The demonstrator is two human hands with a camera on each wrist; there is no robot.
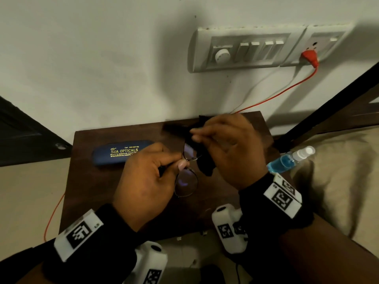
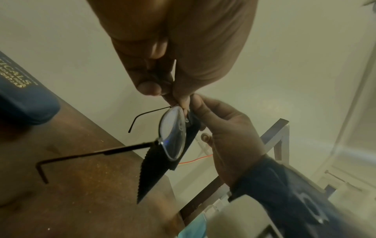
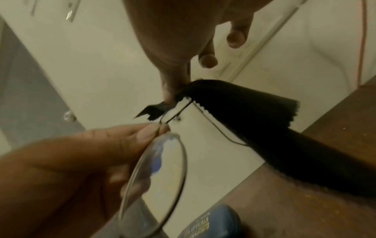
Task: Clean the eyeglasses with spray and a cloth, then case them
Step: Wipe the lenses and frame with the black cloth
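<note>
Head view only: spray bottle [image 1: 290,159] beside table [image 1: 86,181].

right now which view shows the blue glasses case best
The head view: the closed blue hard-shell glasses case lies whole on the dark wooden table, its gold lettering readable. The left wrist view catches only one end at the frame edge; the right wrist view shows a blurred end at the bottom.

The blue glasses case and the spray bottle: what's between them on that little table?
In the head view, both hands work between the case and spray bottle: the left hand pinches the eyeglasses while the right hand rubs one lens with the black cloth.
</note>
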